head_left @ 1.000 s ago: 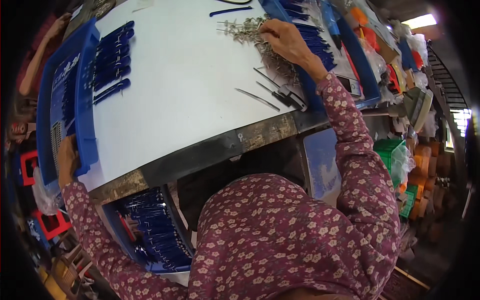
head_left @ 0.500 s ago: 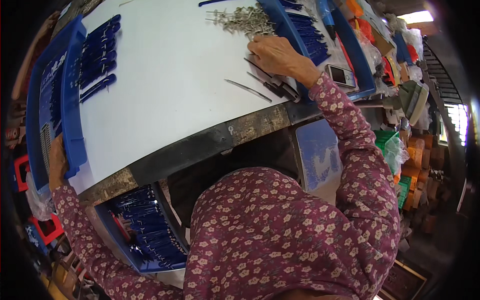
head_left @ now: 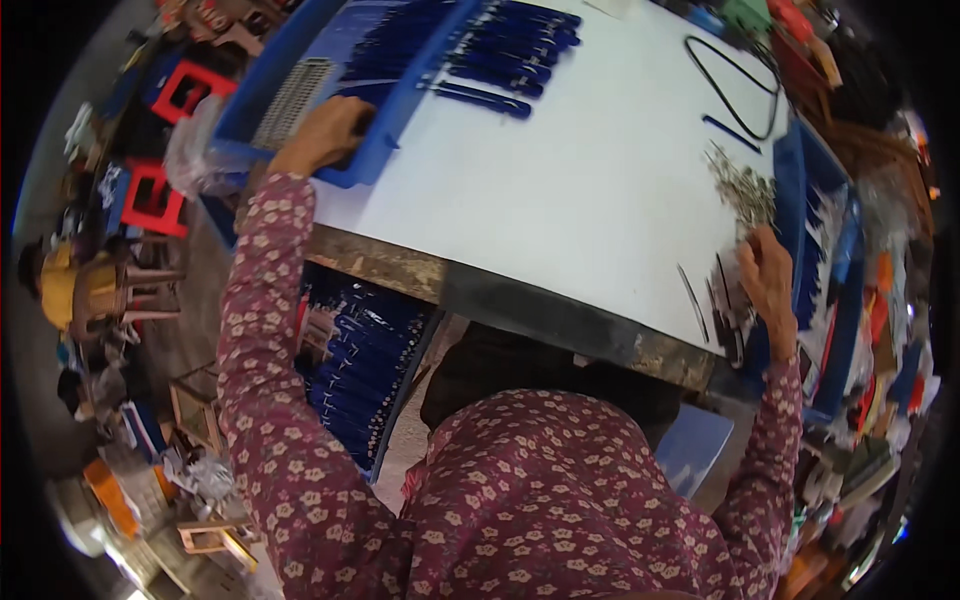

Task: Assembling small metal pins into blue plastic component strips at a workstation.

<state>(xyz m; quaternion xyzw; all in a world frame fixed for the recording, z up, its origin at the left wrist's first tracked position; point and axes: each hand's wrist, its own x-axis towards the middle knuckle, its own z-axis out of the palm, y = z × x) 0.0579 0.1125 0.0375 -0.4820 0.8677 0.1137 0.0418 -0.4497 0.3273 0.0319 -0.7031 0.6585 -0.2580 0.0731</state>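
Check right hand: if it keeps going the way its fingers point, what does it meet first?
Probably the pile of small metal parts just beyond the right hand on the white table; depth is unclear.

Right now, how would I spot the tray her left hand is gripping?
Start at the big white table and go to its far left edge. The blue tray hangs over that edge with the left hand on its near rim; unlike the blue tray at the right, it holds a pale ribbed grid.

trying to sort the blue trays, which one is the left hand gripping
The blue tray at the table's far left corner; the left hand grips its near rim. The other blue tray sits by the right hand.
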